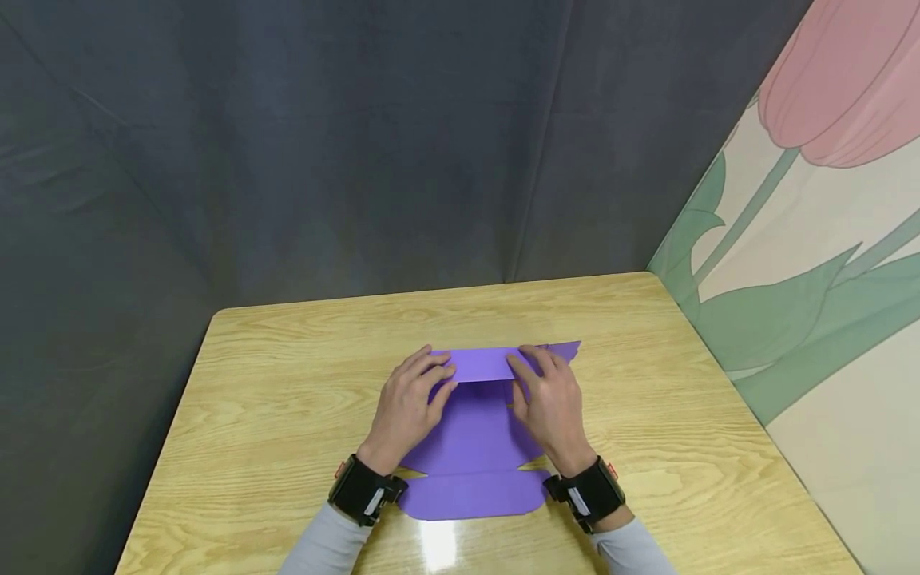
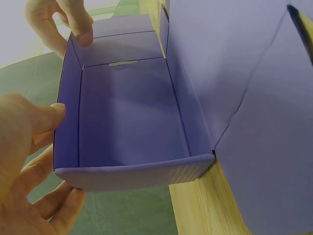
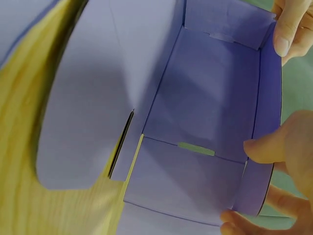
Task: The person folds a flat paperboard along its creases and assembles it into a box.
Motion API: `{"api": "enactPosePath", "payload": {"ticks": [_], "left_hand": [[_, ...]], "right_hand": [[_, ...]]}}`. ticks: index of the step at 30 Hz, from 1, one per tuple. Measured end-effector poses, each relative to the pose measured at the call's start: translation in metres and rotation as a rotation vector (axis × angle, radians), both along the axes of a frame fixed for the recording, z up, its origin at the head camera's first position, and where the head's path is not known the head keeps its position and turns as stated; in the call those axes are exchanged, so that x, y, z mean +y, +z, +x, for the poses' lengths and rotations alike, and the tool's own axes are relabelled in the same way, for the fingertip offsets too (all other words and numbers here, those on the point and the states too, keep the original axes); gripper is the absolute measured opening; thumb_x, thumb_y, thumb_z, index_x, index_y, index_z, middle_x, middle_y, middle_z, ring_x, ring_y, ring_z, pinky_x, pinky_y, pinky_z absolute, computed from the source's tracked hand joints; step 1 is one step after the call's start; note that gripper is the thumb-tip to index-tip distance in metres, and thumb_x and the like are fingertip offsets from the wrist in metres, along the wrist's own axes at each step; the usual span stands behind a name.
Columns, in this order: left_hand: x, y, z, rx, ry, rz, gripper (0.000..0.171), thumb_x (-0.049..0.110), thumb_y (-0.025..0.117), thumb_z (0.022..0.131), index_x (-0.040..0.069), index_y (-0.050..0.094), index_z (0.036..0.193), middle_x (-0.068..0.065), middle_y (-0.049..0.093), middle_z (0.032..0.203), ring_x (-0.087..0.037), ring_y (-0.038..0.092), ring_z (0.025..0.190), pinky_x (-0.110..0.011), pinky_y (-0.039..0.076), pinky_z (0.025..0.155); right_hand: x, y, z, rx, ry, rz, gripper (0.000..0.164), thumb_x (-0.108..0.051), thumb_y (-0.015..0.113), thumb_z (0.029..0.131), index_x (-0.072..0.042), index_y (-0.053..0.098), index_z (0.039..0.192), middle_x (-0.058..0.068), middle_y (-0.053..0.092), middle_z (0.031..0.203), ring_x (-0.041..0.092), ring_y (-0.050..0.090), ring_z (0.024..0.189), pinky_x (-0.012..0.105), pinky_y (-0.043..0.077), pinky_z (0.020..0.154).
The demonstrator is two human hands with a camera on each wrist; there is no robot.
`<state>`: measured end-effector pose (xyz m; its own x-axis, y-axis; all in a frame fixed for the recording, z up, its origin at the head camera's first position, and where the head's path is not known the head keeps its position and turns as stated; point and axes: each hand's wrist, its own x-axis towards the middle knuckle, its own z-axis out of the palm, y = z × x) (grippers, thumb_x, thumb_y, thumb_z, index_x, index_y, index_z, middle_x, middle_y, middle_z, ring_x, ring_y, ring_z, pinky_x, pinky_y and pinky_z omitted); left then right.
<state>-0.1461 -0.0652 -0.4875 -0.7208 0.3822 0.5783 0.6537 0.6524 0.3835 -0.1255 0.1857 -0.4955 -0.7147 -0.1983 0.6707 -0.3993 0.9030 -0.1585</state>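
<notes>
A partly folded purple cardboard box [image 1: 470,431] lies on the table between my hands. Its far long wall [image 1: 481,365] stands raised. My left hand [image 1: 410,403] pinches that wall near the left corner, thumb on the inner face and fingers outside. Near the wall's other end, my right hand [image 1: 552,403] pinches it the same way. At the left, an end wall [image 2: 132,176] stands up, folded over at its top edge. The right end panel [image 3: 181,171] extends outward, with a narrow slot [image 3: 195,149] along its fold.
The box's lid panel and rounded flap [image 1: 470,495] spread toward me on the wooden table [image 1: 287,399]. A dark curtain [image 1: 359,160] hangs behind the far edge. On the right is a wall with painted tulips [image 1: 791,319].
</notes>
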Motion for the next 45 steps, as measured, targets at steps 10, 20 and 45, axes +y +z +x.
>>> {"api": "enactPosePath", "payload": {"ticks": [10, 20, 45], "left_hand": [[-0.0004, -0.0001, 0.0003, -0.030, 0.002, -0.023, 0.020, 0.022, 0.078, 0.100, 0.010, 0.081, 0.116, -0.007, 0.075, 0.132, -0.033, 0.063, 0.137, -0.043, 0.048, 0.121], [-0.0004, -0.0007, -0.0003, -0.030, 0.008, -0.024, 0.019, 0.021, 0.077, 0.101, 0.011, 0.081, 0.116, -0.006, 0.075, 0.132, -0.032, 0.064, 0.137, -0.042, 0.048, 0.121], [0.0003, 0.0002, -0.0003, 0.008, 0.001, -0.005, 0.021, 0.020, 0.080, 0.098, 0.008, 0.081, 0.114, -0.010, 0.076, 0.128, -0.037, 0.065, 0.133, -0.047, 0.051, 0.117]], "right_hand": [[0.0021, -0.0003, -0.0019, -0.041, 0.013, -0.079, 0.044, -0.002, 0.077, 0.079, -0.003, 0.078, 0.123, 0.020, 0.069, 0.129, 0.044, 0.072, 0.098, 0.056, 0.061, 0.081], [0.0013, -0.0019, -0.0018, -0.107, 0.004, -0.141, 0.045, -0.006, 0.078, 0.080, -0.002, 0.073, 0.125, 0.017, 0.064, 0.126, 0.036, 0.067, 0.083, 0.051, 0.057, 0.069], [-0.0040, -0.0087, -0.0020, -0.092, 0.015, -0.137, 0.046, -0.008, 0.080, 0.082, 0.002, 0.070, 0.126, 0.018, 0.071, 0.108, 0.036, 0.072, 0.085, 0.052, 0.062, 0.072]]}}
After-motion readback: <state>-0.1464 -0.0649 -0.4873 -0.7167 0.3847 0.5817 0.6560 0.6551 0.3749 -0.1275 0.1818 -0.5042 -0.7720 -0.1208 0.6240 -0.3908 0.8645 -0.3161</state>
